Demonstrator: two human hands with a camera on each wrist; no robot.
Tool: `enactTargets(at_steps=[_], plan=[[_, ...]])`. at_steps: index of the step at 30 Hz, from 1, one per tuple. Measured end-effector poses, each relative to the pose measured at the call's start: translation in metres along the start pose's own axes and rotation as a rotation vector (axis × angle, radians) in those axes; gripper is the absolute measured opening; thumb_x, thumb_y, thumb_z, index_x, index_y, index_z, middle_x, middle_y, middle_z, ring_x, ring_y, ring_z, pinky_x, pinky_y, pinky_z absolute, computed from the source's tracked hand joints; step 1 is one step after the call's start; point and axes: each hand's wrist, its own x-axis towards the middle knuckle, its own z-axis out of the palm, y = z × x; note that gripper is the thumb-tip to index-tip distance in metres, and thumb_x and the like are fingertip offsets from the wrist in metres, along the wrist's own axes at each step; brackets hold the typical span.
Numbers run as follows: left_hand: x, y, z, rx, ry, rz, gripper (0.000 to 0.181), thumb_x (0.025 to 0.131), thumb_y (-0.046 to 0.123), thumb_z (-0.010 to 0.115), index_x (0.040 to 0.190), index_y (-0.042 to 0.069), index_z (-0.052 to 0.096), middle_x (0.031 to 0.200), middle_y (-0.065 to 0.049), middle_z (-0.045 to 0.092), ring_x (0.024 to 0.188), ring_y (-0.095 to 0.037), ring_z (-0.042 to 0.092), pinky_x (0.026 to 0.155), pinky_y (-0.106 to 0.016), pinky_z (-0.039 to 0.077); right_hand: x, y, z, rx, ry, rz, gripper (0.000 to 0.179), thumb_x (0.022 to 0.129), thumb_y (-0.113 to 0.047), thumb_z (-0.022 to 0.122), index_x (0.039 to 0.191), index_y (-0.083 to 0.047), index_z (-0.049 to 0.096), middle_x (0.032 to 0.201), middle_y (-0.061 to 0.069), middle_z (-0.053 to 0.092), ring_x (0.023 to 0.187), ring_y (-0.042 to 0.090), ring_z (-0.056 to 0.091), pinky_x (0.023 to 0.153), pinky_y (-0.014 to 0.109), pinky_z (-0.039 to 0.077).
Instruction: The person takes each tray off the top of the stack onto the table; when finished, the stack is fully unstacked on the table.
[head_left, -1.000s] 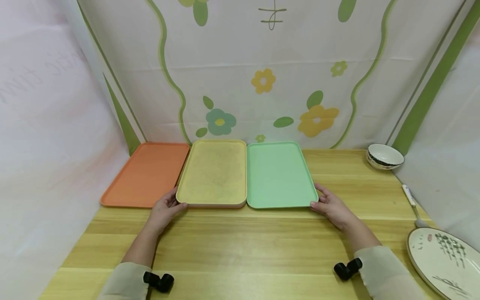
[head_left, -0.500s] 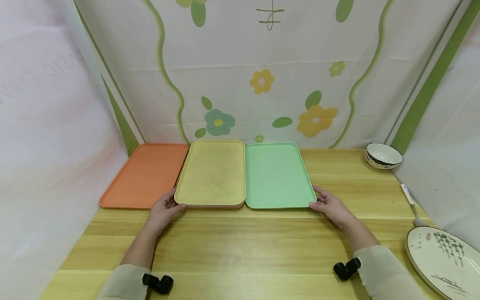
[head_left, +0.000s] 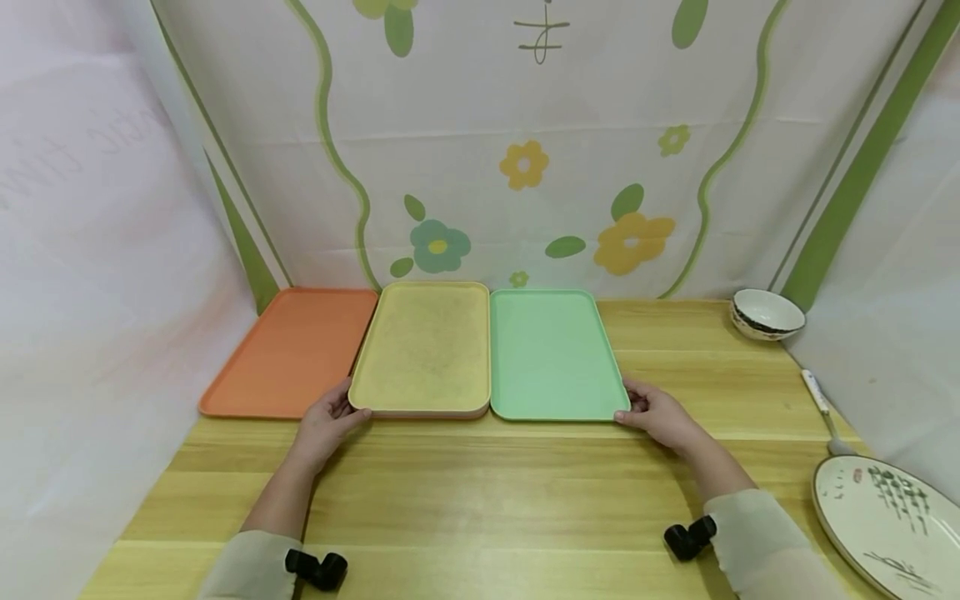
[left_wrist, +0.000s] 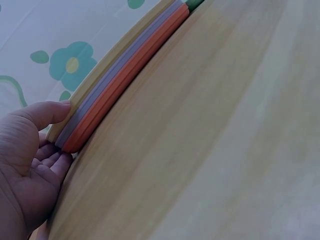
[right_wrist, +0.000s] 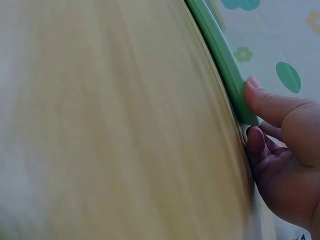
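Near the middle of the table lies a stack of trays, with a yellow tray (head_left: 422, 350) on top; the left wrist view shows a purple tray (left_wrist: 86, 114) and an orange-red tray (left_wrist: 95, 116) beneath it. My left hand (head_left: 324, 427) grips the stack's near left corner, thumb on the front edge and fingers round the side. Against the stack's right side is a light green tray (head_left: 557, 354). Its near right corner is held by my right hand (head_left: 660, 415), thumb at the front edge and fingers curled by the corner.
An orange tray (head_left: 288, 354) lies left of the stack. A bowl (head_left: 767, 315) stands at the back right, with a white-handled utensil (head_left: 816, 390) and an oval plate (head_left: 892, 525) nearer. A printed cloth (head_left: 480, 100) rises behind the wooden table (head_left: 487, 500).
My right hand and the green tray's near right corner have shifted very slightly left. My left hand and the stack show no clear movement beyond a small shift of the head view.
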Motion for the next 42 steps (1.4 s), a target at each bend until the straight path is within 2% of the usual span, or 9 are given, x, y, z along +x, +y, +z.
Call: enactTargets(at_steps=[4,9,13,16,20,24,26,32,42], plan=[[0.000,0.000,0.000,-0.006,0.003,-0.002,0.081,0.095,0.013,0.066,0.156,-0.002,0.015,0.160,-0.024,0.021,0.149,-0.033,0.024,0.115,-0.022,0.032,0.001,0.000,0.001,-0.017,-0.004,-0.010,0.079,0.093,-0.022,0.069,0.152,0.006,0.025,0.133,0.027,0.054,0.104,0.021,0.058,0.077,0.017,0.051],[0.000,0.001,0.000,-0.007,-0.004,-0.003,0.081,0.094,0.014,0.066,0.156,-0.001,0.015,0.160,-0.024,0.022,0.149,-0.033,0.025,0.114,-0.022,0.034,-0.005,-0.007,-0.002,-0.095,0.041,0.026,0.085,0.094,-0.035,0.066,0.154,0.005,0.021,0.139,0.029,0.045,0.111,0.030,0.053,0.075,0.025,0.051],[0.000,-0.001,0.000,-0.026,0.001,0.016,0.080,0.094,0.013,0.067,0.156,0.000,0.018,0.160,-0.023,0.024,0.148,-0.033,0.026,0.105,-0.009,0.038,-0.004,-0.024,-0.005,-0.128,0.110,0.010,0.084,0.097,-0.046,0.058,0.156,-0.001,0.019,0.144,0.027,0.040,0.116,0.034,0.050,0.081,0.034,0.052],[0.000,-0.001,0.000,-0.038,0.001,0.024,0.080,0.094,0.012,0.067,0.156,0.000,0.018,0.159,-0.024,0.024,0.148,-0.034,0.026,0.098,-0.001,0.038,0.001,-0.042,0.000,-0.081,0.123,-0.018,0.082,0.097,-0.049,0.056,0.156,-0.004,0.021,0.148,0.025,0.038,0.122,0.037,0.049,0.089,0.041,0.054],[0.000,-0.002,0.000,-0.042,0.002,0.021,0.081,0.094,0.011,0.067,0.155,-0.002,0.016,0.159,-0.026,0.023,0.148,-0.036,0.025,0.096,0.001,0.038,0.012,-0.062,0.016,0.001,0.088,-0.035,0.079,0.098,-0.049,0.054,0.157,-0.009,0.021,0.153,0.022,0.035,0.131,0.038,0.046,0.101,0.049,0.051],[0.001,-0.003,0.001,-0.043,0.017,0.040,0.079,0.093,0.010,0.068,0.154,-0.003,0.020,0.157,-0.027,0.027,0.146,-0.038,0.028,0.094,0.001,0.039,0.027,-0.077,0.039,0.057,0.047,-0.046,0.076,0.098,-0.046,0.055,0.157,-0.012,0.022,0.155,0.020,0.035,0.133,0.036,0.045,0.103,0.051,0.049],[0.001,-0.003,0.002,-0.031,0.019,0.046,0.078,0.092,0.010,0.068,0.154,-0.003,0.022,0.156,-0.026,0.029,0.146,-0.037,0.029,0.096,-0.001,0.040,0.033,-0.084,0.050,0.069,0.036,-0.053,0.075,0.098,-0.044,0.056,0.157,-0.011,0.023,0.155,0.019,0.035,0.133,0.036,0.047,0.102,0.049,0.050],[0.001,-0.002,0.002,-0.010,0.020,0.024,0.079,0.092,0.013,0.068,0.155,-0.001,0.022,0.157,-0.023,0.030,0.147,-0.034,0.029,0.115,-0.023,0.034,0.045,-0.100,0.079,0.080,0.028,-0.080,0.072,0.099,-0.035,0.059,0.156,-0.007,0.025,0.152,0.021,0.039,0.131,0.036,0.048,0.103,0.048,0.050],[0.002,-0.002,0.001,-0.019,0.020,0.001,0.079,0.093,0.011,0.067,0.155,-0.001,0.020,0.158,-0.023,0.027,0.148,-0.032,0.027,0.119,-0.033,0.029,0.061,-0.116,0.120,0.043,-0.029,-0.113,0.069,0.098,-0.029,0.060,0.154,-0.004,0.029,0.144,0.020,0.047,0.125,0.036,0.052,0.100,0.050,0.050]])
